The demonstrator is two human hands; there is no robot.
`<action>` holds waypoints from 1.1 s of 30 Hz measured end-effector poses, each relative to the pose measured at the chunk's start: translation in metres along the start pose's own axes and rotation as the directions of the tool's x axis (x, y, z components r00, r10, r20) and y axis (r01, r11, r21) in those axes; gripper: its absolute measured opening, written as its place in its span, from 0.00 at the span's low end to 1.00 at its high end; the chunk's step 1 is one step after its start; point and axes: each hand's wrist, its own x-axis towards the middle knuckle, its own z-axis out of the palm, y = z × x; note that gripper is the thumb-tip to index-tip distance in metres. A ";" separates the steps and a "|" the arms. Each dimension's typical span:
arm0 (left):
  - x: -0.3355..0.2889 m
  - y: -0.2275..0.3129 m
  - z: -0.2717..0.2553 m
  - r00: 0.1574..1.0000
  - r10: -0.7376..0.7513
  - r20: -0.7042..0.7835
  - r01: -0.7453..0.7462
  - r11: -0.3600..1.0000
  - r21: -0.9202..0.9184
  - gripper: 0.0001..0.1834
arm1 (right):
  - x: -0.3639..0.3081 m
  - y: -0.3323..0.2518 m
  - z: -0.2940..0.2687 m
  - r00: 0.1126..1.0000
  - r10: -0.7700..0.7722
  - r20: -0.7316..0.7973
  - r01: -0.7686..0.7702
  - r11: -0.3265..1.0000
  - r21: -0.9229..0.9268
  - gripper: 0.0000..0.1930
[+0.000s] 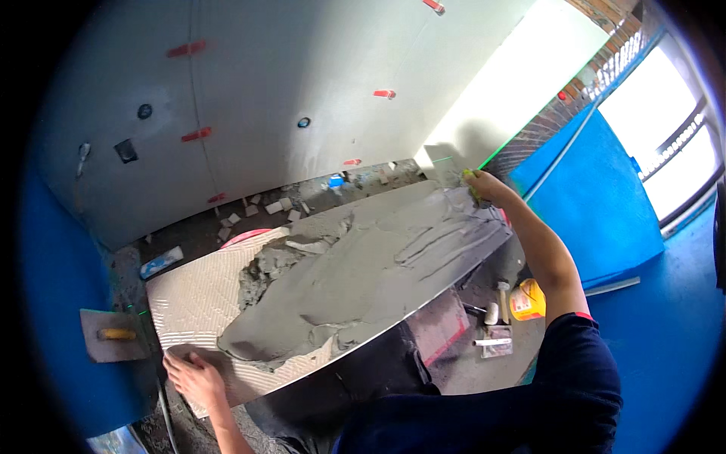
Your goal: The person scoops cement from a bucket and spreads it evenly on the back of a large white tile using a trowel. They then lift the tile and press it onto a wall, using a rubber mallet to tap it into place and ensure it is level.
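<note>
A large pale tile (193,295) lies ribbed side up across the middle, slanting up to the right. Smooth wet grey mortar (370,265) covers most of it, with a rougher lump toward the left and bare ribs at the left end. My left hand (198,378) rests flat on the near left corner of the tile, fingers stretched out. At the far right end, my right hand (490,189) is closed round the yellow-green handle of a trowel (446,165); its grey blade appears tilted up beyond the mortar, and the fingers partly hide the handle.
On the left lies another trowel (98,344) with a yellow handle. A wall (249,91) with red clips stands behind broken tile pieces (278,206). At right are a yellow bucket (528,300), a white-headed mallet (491,313) and a blue panel (597,197).
</note>
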 end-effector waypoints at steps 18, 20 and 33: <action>0.002 -0.007 -0.013 0.998 -0.012 0.060 0.022 0.987 -0.157 0.34 | -0.235 -0.161 0.207 0.460 0.156 0.874 -0.652 0.728 0.213 0.22; 0.000 -0.006 -0.013 0.998 -0.012 0.067 0.026 0.976 -0.218 0.34 | -0.245 -0.185 0.228 0.464 0.156 0.872 -0.613 0.767 0.190 0.22; 0.001 -0.016 -0.014 0.999 0.025 -0.044 -0.042 0.906 -0.422 0.30 | -0.253 -0.237 0.244 0.739 -0.218 0.637 0.625 0.574 -0.529 0.27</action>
